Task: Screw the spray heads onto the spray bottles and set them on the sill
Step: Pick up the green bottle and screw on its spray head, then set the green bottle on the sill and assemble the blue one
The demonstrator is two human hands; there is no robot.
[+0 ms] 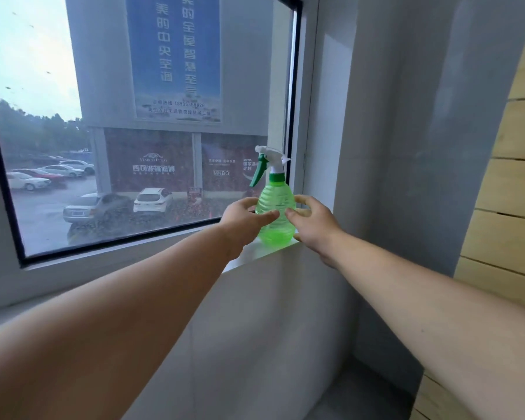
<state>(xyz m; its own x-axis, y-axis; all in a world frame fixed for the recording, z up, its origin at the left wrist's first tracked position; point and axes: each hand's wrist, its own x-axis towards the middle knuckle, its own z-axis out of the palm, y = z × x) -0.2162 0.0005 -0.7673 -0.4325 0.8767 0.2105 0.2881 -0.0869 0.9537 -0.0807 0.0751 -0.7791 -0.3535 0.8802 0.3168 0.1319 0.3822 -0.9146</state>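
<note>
Fingers (267,216) of left hand (245,218), right hand (313,223) curl loosely round spray bottle (275,204) upright on sill (256,253).

Both bare arms stretch far forward, one from the near left and one from the near right, and the left hand (245,218) and right hand (314,224) face each other, thumbs in front and fingers curled behind, holding the bottle (275,199) between them.
</note>
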